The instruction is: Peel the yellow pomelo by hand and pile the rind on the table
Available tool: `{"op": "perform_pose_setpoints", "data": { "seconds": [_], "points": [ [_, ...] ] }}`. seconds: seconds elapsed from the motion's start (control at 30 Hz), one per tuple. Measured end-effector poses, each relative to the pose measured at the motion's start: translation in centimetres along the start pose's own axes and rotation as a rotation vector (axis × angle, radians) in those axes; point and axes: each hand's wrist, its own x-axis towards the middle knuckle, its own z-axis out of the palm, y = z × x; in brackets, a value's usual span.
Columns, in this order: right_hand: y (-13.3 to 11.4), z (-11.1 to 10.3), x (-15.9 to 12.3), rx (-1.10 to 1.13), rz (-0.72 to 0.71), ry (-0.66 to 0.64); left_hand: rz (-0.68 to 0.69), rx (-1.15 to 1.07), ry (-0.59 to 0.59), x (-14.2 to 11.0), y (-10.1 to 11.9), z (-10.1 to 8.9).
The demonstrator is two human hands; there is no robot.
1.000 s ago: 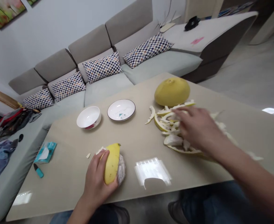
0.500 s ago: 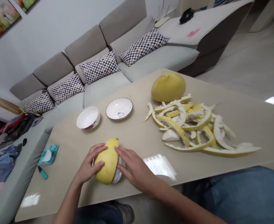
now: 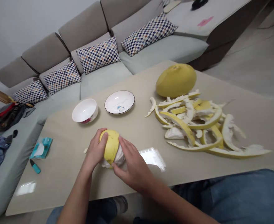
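Note:
A partly peeled pomelo [image 3: 111, 146] is between my two hands, close to the table's near edge. Yellow rind still covers its upper face, and white pith shows on its lower and right sides. My left hand [image 3: 96, 149] wraps round its left side, thumb on the rind. On the right, my right hand [image 3: 131, 161] grips the fruit, fingertips at the boundary of rind and pith. Strips of pomelo peel [image 3: 192, 124] lie in a heap to the right. Behind them sits a whole pomelo [image 3: 176, 81].
A white bowl [image 3: 85, 111] and a dark-rimmed plate [image 3: 119, 102] stand beyond my hands. On the left lie a tissue pack [image 3: 41, 148] and a teal capped item [image 3: 35, 167]. A sofa [image 3: 104, 74] with checkered cushions runs along the table's far side.
The pomelo has been turned in my hands, so a different part of the rind faces up. My left hand has shifted over its top. The camera view has also moved slightly.

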Motion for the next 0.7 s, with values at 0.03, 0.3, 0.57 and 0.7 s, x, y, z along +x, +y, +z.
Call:
{"op": "perform_pose_setpoints", "data": {
  "seconds": [0.03,0.3,0.57,0.7],
  "points": [
    [-0.2,0.1,-0.1,-0.005,0.008,0.006,0.008,0.0,0.018,-0.1,0.0,0.2],
    [-0.1,0.2,0.0,0.032,0.02,-0.008,0.044,0.012,0.098,-1.0,0.0,0.9],
    [0.0,-0.1,0.4,0.14,0.096,-0.005,0.045,-0.017,0.121,-1.3,-0.5,1.1],
    [-0.2,0.6,0.4,0.185,0.178,0.062,0.094,-0.024,0.138,-1.5,-0.6,1.2]
  ]
}}
